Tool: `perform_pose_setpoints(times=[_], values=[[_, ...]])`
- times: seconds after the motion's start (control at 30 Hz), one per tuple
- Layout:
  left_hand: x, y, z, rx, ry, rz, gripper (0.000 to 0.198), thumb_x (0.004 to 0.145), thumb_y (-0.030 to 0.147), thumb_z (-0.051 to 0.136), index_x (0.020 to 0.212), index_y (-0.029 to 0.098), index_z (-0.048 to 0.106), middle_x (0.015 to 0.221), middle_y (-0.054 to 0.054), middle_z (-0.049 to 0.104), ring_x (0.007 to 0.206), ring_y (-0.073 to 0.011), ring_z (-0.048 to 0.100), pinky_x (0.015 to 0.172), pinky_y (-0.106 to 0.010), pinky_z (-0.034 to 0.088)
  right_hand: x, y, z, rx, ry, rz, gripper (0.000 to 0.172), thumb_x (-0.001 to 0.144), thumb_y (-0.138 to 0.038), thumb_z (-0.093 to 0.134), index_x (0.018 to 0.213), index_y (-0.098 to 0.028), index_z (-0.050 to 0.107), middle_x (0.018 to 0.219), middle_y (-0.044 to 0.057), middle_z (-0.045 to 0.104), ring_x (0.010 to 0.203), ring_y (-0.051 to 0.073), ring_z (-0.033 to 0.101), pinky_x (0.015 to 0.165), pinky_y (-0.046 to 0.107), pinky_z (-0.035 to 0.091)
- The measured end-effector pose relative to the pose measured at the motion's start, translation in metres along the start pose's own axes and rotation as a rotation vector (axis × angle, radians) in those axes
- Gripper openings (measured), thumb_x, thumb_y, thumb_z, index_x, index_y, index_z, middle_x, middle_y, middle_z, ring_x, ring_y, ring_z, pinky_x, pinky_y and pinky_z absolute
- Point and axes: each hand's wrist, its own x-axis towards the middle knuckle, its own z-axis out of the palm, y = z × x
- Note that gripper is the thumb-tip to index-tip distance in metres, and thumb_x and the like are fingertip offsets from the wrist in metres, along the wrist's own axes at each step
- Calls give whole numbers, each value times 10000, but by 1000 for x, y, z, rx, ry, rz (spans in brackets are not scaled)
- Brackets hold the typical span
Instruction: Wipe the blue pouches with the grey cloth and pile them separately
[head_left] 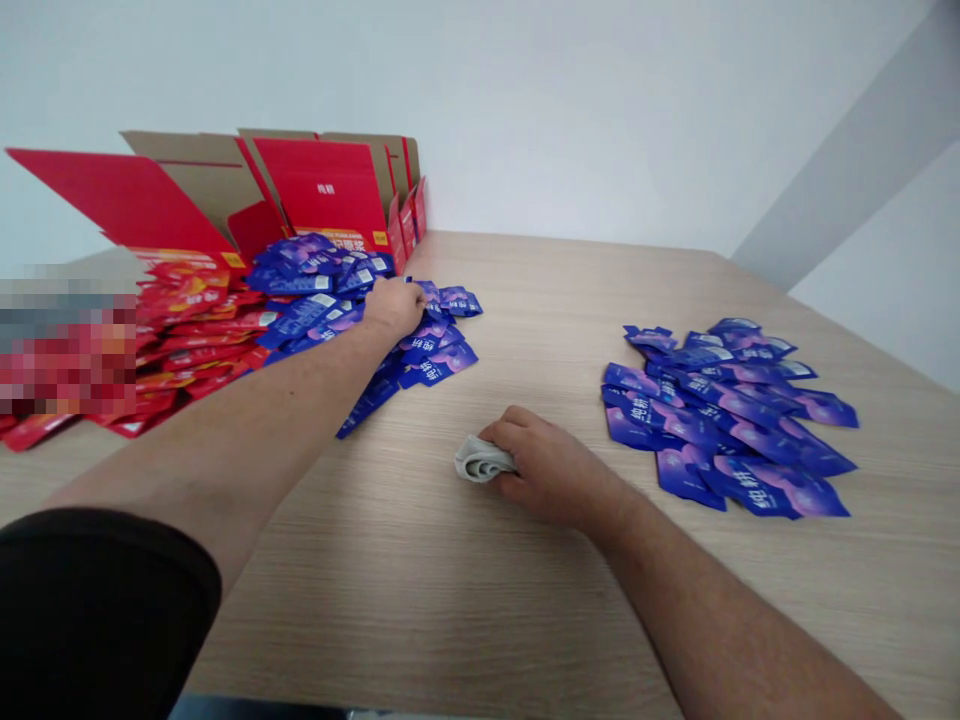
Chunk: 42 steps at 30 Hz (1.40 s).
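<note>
My left hand (394, 308) reaches far out and rests on a loose heap of blue-purple sachets (304, 318), its fingers curled down into them. I cannot tell whether it grips any sachet. My right hand (551, 465) lies on the pale wood table (525, 290), its fingers closed over a folded grey cloth (484, 459). To the right of that hand lies a second spread of blue-purple sachets (720, 420), not touched by either hand.
A red-and-kraft cardboard carton (326, 190) with open flaps stands at the far table edge. Below it lies a heap of red sachets (187, 330). A pixelated patch hides the far left. A black sleeve (97, 610) covers my upper left arm. White walls stand behind.
</note>
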Motion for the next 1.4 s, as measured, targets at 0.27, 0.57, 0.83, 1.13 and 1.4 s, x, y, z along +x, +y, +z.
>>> perform_pose_setpoints(times=[0.27, 0.57, 0.83, 1.13, 1.4], values=[[-34, 51, -17, -76, 30, 141, 221, 884, 251, 583, 960, 184, 779, 1028, -139, 720, 1055, -325, 628, 962, -457, 475, 3, -3, 1, -69, 13, -42, 332, 832, -211, 639, 1156, -172, 696, 1102, 99, 659, 1029, 233, 641, 938, 341, 508], [-78, 184, -24, -113, -468, 600, 344, 880, 298, 604, 1178, 203, 746, 1012, -27, 783, 885, -161, 700, 792, -231, 495, 6, 3, 5, -82, 38, -77, 357, 847, -258, 673, 1192, -168, 697, 1122, 125, 675, 1024, 256, 663, 920, 370, 534], [-74, 263, -1, 200, -578, 714, 419, 913, 345, 549, 1259, 198, 736, 1242, -101, 747, 1146, -243, 675, 945, -302, 484, 11, 8, 12, -45, 109, -110, 489, 830, -247, 708, 1307, -149, 666, 1382, 160, 666, 1251, 329, 633, 1057, 423, 503], [-73, 276, 22, 147, -553, 722, 591, 836, 539, 651, 1270, 138, 674, 1208, -143, 730, 1088, -284, 682, 904, -324, 506, 11, 4, 10, -7, 126, -100, 691, 851, -239, 705, 1494, -103, 492, 1508, 173, 566, 1406, 312, 511, 1168, 420, 415], [-71, 268, 28, -90, -694, 474, 474, 773, 446, 744, 1173, 194, 717, 921, -75, 767, 829, -220, 707, 705, -294, 515, 11, 5, 8, -19, 75, -106, 636, 855, -244, 720, 1456, -168, 526, 1552, 134, 530, 1438, 282, 479, 1217, 405, 337]])
